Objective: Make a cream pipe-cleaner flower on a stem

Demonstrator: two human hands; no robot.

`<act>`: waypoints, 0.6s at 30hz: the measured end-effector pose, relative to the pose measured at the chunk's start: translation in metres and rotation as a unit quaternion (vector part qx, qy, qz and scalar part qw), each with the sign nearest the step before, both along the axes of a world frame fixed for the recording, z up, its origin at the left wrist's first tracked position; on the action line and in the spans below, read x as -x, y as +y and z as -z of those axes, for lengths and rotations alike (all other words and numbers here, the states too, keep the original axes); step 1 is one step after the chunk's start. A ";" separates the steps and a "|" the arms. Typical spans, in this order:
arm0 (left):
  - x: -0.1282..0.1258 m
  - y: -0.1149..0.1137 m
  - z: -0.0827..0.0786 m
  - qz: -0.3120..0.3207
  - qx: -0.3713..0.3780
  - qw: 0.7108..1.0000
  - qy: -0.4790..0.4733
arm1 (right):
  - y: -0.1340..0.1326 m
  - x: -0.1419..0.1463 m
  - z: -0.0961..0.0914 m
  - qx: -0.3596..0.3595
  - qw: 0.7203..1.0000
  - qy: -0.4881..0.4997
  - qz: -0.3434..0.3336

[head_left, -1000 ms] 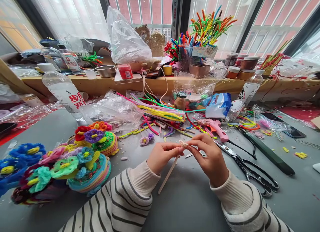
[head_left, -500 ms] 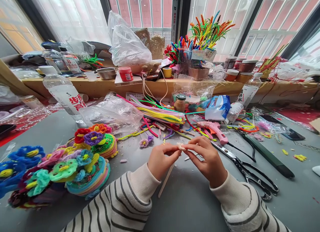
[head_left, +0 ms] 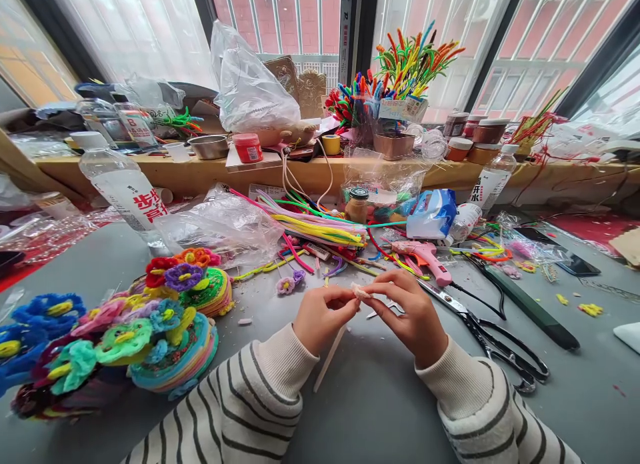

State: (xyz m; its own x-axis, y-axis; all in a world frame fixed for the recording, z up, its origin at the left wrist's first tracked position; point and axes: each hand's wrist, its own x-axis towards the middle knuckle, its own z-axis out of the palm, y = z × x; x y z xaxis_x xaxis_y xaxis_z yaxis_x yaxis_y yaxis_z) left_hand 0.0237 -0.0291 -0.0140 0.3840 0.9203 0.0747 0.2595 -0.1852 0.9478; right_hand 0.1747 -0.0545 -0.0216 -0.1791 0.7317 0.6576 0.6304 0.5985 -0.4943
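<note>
Both hands meet above the grey table. Between their fingertips is a small cream fuzzy piece [head_left: 360, 291], which looks like bent pipe cleaner. My left hand [head_left: 324, 317] pinches its left side with thumb and forefinger. From the right, my right hand [head_left: 413, 315] grips it with thumb and fingers, covering part of it. Below my left hand a pale thin strip [head_left: 329, 361] lies on the table, its upper end hidden. Tweezers or small scissors [head_left: 385, 310], partly covered by my right hand, lie just behind the fingers.
Colourful pipe-cleaner flowers [head_left: 125, 339] stand at the left. Large black-handled scissors [head_left: 493, 334], a pink glue gun [head_left: 425, 257] and a dark green bar-shaped tool [head_left: 533, 307] lie to the right. Behind my hands are loose pipe cleaners [head_left: 315, 227], a jar [head_left: 357, 207] and a plastic bag [head_left: 220, 227].
The view has shifted slightly, so the surroundings sit a little farther left. Both hands keep hold of the cream piece, with only small finger movement.
</note>
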 end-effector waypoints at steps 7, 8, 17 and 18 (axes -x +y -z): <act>-0.003 -0.003 0.003 0.041 0.004 0.999 0.004 | -0.002 -0.002 -0.002 -0.024 0.999 -0.008 0.032; -0.004 -0.003 0.004 0.022 -0.032 0.999 0.027 | -0.003 -0.001 -0.001 -0.026 0.999 -0.017 0.030; -0.001 -0.001 -0.001 0.011 -0.024 1.000 0.002 | -0.004 0.000 -0.002 -0.039 0.998 -0.028 0.042; -0.001 -0.001 -0.002 0.010 -0.020 1.000 -0.001 | -0.004 -0.001 -0.003 -0.040 0.998 -0.029 0.042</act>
